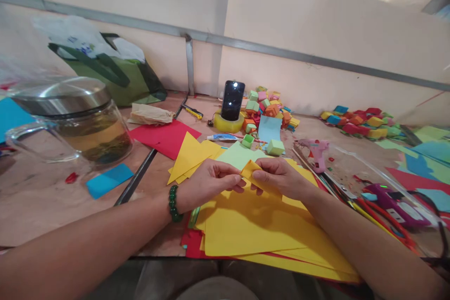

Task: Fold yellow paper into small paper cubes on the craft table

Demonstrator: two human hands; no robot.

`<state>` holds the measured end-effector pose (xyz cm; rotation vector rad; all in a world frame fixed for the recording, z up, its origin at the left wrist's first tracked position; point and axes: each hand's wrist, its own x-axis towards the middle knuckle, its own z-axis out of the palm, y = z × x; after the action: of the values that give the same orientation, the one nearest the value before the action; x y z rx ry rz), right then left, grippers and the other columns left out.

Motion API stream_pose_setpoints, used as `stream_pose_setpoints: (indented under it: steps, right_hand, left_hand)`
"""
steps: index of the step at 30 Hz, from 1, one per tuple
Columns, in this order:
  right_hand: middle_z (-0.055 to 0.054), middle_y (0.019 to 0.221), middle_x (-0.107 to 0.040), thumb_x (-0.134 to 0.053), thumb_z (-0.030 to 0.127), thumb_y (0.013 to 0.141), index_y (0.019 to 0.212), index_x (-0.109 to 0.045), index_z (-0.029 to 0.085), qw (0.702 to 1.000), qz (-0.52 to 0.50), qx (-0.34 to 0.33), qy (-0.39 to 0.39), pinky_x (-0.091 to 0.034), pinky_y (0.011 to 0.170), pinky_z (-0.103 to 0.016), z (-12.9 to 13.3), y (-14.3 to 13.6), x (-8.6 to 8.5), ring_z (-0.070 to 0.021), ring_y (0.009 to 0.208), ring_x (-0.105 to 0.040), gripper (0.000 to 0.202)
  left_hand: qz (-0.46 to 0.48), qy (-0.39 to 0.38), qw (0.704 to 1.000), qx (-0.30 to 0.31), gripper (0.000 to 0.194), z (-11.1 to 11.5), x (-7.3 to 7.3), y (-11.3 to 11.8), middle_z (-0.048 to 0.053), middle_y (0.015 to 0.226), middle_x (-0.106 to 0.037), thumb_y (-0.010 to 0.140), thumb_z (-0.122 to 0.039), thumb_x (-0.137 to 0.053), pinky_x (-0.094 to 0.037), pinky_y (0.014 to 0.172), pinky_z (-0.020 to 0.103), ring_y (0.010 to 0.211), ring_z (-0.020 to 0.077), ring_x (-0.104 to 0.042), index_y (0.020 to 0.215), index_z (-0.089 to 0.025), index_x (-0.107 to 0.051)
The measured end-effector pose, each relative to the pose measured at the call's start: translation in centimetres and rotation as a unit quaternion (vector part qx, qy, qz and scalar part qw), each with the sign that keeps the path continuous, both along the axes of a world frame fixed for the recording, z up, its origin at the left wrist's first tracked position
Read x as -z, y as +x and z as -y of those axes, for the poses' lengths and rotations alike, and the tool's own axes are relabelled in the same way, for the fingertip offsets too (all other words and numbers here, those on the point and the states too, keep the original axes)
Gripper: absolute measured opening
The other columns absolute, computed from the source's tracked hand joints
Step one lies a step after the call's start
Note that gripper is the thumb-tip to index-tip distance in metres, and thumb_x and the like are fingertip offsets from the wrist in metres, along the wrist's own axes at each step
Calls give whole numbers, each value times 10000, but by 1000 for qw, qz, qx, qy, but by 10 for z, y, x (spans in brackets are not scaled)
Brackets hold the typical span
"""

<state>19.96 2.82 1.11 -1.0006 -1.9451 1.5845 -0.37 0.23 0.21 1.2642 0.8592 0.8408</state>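
A folded piece of yellow paper point(252, 174) is pinched between the thumb and fingers of my right hand point(274, 176). My left hand point(214, 178), with a green bead bracelet point(174, 204) at the wrist, has its thumb and fingertips closed at the left end of the same paper. Below both hands lies a stack of yellow paper sheets point(253, 229). Folded yellow triangles point(191, 154) sit just beyond my left hand. Past my right hand are a pale green paper cube point(275, 147) and a pale green sheet point(239, 153).
A glass teapot point(101, 136) stands at the left. A phone point(232, 100) leans upright on a tape roll point(228, 123), near piled paper cubes point(272, 110). At right lie a pink glue gun point(318, 152), scissors point(383, 220) and a purple power strip point(397, 204).
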Motion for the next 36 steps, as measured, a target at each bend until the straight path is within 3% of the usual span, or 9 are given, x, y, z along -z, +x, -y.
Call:
stream_pose_setpoints:
  steps: [4, 12, 21, 30, 36]
  right_hand:
    - [-13, 708, -590, -656, 601, 742, 784, -606, 138, 1000, -7, -17, -9, -517, 589, -218, -1, 1, -3, -90, 604, -561, 468]
    - [-1, 678, -558, -607, 597, 791, 726, -553, 135, 998, 31, -49, 2, -484, 568, -209, -3, 4, 8, -79, 581, -529, 469]
    - [-20, 696, -598, -607, 593, 792, 775, -585, 130, 997, 33, -58, -25, -477, 551, -202, -2, 3, 3, -88, 586, -559, 465]
    - [0, 691, -545, -582, 612, 800, 746, -549, 139, 997, 52, -53, 17, -462, 545, -203, -2, 4, 5, -87, 577, -563, 477]
    - [-9, 716, -547, -542, 640, 811, 749, -535, 150, 996, 59, -63, 34, -471, 556, -214, -2, 4, 6, -100, 603, -574, 495]
  left_hand:
    - [-19, 5, 1000, 22, 263, -1, 1, -2, 86, 777, -759, 711, -377, -688, -531, 670, 234, 726, 167, -706, 768, -121, -710]
    - [-62, 30, 997, 28, 240, -2, 5, -1, 91, 722, -746, 774, -312, -611, -505, 609, 204, 663, 145, -691, 707, -100, -700]
    - [-64, 25, 997, 33, 198, 0, 1, -2, 68, 682, -729, 738, -288, -650, -506, 609, 203, 620, 124, -658, 691, -99, -692]
    - [-38, -13, 999, 18, 125, 0, 2, 1, 54, 667, -729, 706, -228, -662, -510, 616, 191, 615, 113, -659, 689, -107, -690]
    - [-58, 9, 998, 18, 142, 0, 1, 1, 43, 626, -706, 704, -237, -659, -492, 593, 184, 586, 103, -626, 639, -113, -677]
